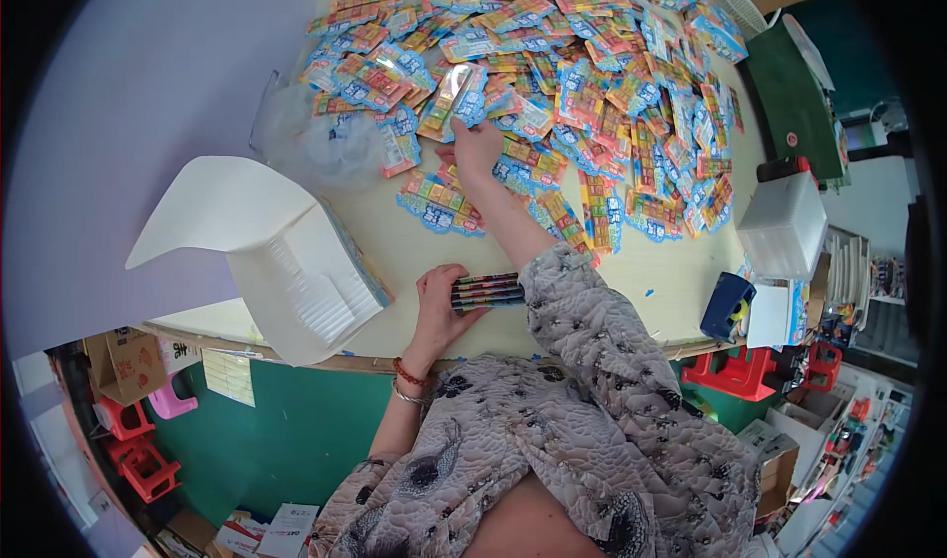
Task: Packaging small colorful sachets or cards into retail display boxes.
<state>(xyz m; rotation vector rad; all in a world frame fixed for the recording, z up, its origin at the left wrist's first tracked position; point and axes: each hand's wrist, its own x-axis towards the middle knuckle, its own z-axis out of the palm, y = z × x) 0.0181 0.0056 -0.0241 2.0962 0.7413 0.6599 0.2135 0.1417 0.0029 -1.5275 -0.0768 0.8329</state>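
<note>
Desk, one. Heap of blister-card packs, one, far side: dozens, overlapping, beyond exact count; may slide if one is dragged from beneath. Open white carton, one, left. Stack of packs, one, roughly four layers, near edge: left hand has fingers closed round it; could fan out should that hold slacken. Single pack, one, heap's left part: right hand touches it, fingers narrow, firmness of grip untellable.

The left hand grips a small stack of flat packs, an open white carton to its left; the right hand touches a blister card, a heap of cards beyond.
</note>
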